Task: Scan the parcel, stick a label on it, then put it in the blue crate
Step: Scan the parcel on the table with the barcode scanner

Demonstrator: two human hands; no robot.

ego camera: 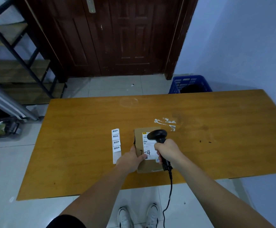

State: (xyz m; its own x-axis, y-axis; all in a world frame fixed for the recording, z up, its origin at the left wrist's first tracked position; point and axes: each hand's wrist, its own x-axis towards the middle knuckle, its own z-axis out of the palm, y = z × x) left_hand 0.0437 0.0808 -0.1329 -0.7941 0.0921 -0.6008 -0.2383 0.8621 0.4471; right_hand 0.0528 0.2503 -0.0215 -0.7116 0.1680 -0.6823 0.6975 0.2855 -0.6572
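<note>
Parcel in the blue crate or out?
Out. The parcel lies flat on the table, left hand gripping its edge; the blue crate stands on the floor beyond.

A wooden table (84, 145) stood on a pale tiled floor (114, 86), with white tape scraps (165, 122) stuck to its top. Behind it were a dark brown door (117, 38), a black metal shelf rack (18, 55) at the left and a bluish wall (241, 38) at the right. White shoes (152, 216) showed below.
</note>
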